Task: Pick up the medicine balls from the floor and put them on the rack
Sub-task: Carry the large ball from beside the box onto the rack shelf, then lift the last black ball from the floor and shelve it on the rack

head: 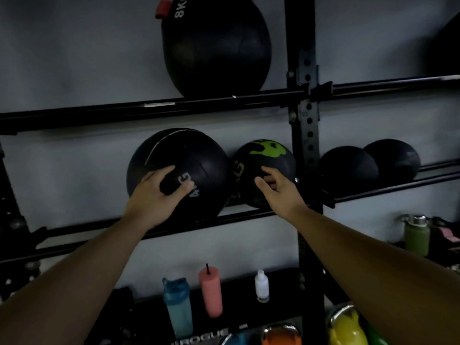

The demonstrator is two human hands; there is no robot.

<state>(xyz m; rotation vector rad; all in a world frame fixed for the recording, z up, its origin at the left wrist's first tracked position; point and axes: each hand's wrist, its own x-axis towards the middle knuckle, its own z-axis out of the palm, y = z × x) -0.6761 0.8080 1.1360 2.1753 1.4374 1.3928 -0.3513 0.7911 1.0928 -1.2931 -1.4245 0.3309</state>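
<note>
A large black medicine ball marked 4KG [194, 153] sits on the middle rails of the black rack [99, 113]. My left hand [159, 195] lies flat on its front with the fingers spread. Right beside it rests a smaller black ball with green markings [270, 153], touching the big one. My right hand [276, 190] touches its lower front with the fingers slightly curled. Neither ball is lifted off the rails. An 8KG black ball [216, 46] sits on the upper rails. Two more black balls [348, 168] [395, 158] rest on the middle rails to the right of the upright [307, 120].
Under the rack stand a blue bottle [178, 305], a pink bottle [210, 292] and a small white bottle [261, 286]. A green flask [417, 235] stands at the right. Yellow [346, 329] and orange [281, 337] kettlebells sit at the bottom edge. A grey wall backs the rack.
</note>
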